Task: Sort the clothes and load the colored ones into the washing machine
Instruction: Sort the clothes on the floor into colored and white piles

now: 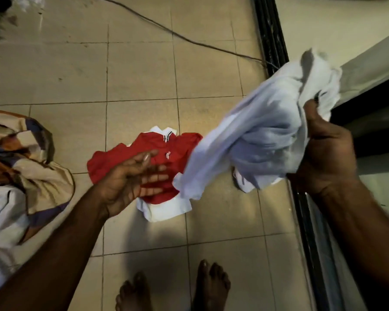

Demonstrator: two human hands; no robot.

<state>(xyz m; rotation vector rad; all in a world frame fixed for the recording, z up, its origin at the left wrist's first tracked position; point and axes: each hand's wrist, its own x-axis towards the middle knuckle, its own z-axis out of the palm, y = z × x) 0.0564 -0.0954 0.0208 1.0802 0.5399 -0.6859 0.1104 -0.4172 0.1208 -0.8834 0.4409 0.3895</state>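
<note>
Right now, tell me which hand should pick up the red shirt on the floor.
Left. The left hand is open and empty, spread directly above the red shirt on the tiled floor. The right hand already has its grip on a bunched white garment, held off to the side.

Both forearms are bare with no sleeves showing, and both feet (pixel 173 288) are bare.

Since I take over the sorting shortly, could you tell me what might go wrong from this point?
1. The white garment bunched in the right hand hangs over the red shirt on the floor; dropped there, white and coloured would mix.
2. Its loose end trails outside the grip and may drag on the tiled floor.
3. The cord across the tiles is a trip hazard for bare feet.
</note>
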